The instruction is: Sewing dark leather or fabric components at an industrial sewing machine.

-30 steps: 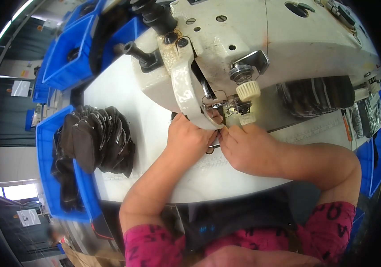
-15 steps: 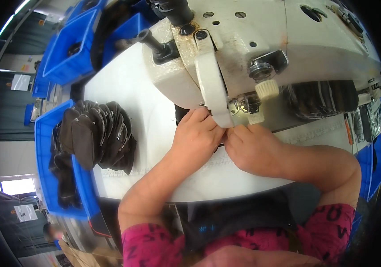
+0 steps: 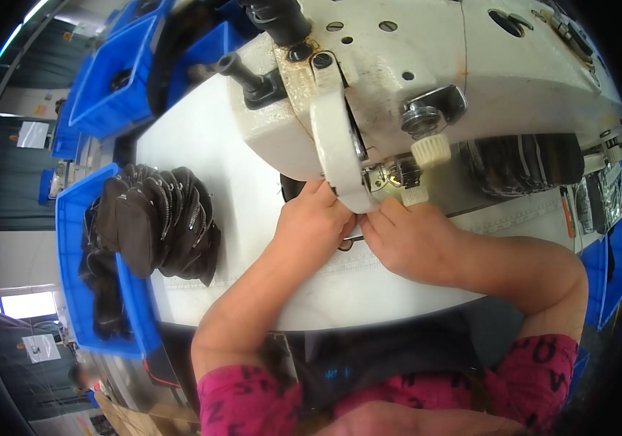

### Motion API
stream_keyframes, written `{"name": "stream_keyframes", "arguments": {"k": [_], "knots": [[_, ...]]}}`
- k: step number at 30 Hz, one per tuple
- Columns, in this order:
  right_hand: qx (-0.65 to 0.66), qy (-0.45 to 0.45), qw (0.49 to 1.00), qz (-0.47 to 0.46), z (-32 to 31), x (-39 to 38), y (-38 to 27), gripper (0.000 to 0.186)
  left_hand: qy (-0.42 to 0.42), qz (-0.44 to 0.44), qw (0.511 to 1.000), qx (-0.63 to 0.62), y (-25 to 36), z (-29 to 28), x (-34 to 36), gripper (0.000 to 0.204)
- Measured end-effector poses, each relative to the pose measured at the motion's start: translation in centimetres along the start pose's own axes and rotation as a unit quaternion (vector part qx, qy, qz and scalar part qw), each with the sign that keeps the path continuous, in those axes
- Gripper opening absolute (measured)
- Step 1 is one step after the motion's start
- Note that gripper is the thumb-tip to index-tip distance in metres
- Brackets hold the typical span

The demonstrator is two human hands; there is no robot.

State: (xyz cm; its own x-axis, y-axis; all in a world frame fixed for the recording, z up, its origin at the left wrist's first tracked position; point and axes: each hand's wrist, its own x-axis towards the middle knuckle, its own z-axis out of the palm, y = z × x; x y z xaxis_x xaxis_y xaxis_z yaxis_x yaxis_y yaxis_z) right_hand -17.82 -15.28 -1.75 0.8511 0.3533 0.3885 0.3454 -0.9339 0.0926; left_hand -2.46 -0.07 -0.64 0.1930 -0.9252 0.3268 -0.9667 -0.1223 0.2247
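Note:
At the white sewing machine (image 3: 354, 65), my left hand (image 3: 314, 225) has its fingers bent under the curved white guard (image 3: 332, 145), beside a piece of dark material (image 3: 290, 186). My right hand (image 3: 412, 240) is pinched just right of the guard, below the cream knobs (image 3: 431, 149), its fingertips close to those of the left. What either hand grips is mostly hidden by fingers and machine. A small dark loop (image 3: 345, 245) shows below the fingertips on the white worktable (image 3: 253, 305).
A pile of dark zippered pouches (image 3: 158, 218) sits at left, over a blue bin (image 3: 78, 276). More blue bins (image 3: 103, 94) stand behind. Dark striped material (image 3: 522, 163) lies under the machine arm, beside an orange-handled tool (image 3: 567, 214). Another person (image 3: 82, 381) is at lower left.
The machine sits slightly right and higher in view than a second ago, as if the view shifted. Both hands stay at the guard, their fingers only slightly moved.

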Motion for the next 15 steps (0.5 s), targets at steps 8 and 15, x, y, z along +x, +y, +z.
{"name": "stream_keyframes", "arguments": {"k": [8,15], "knots": [[-0.005,-0.004,1.0,0.001,-0.3,0.03,-0.08,0.022,0.056,0.046,0.997,0.01,-0.35,0.54,1.0,0.027],[-0.016,0.002,1.0,0.001,-0.13,0.17,-0.19,0.026,0.017,0.041,0.999,0.002,-0.81,-0.13,0.63,0.029]]}}
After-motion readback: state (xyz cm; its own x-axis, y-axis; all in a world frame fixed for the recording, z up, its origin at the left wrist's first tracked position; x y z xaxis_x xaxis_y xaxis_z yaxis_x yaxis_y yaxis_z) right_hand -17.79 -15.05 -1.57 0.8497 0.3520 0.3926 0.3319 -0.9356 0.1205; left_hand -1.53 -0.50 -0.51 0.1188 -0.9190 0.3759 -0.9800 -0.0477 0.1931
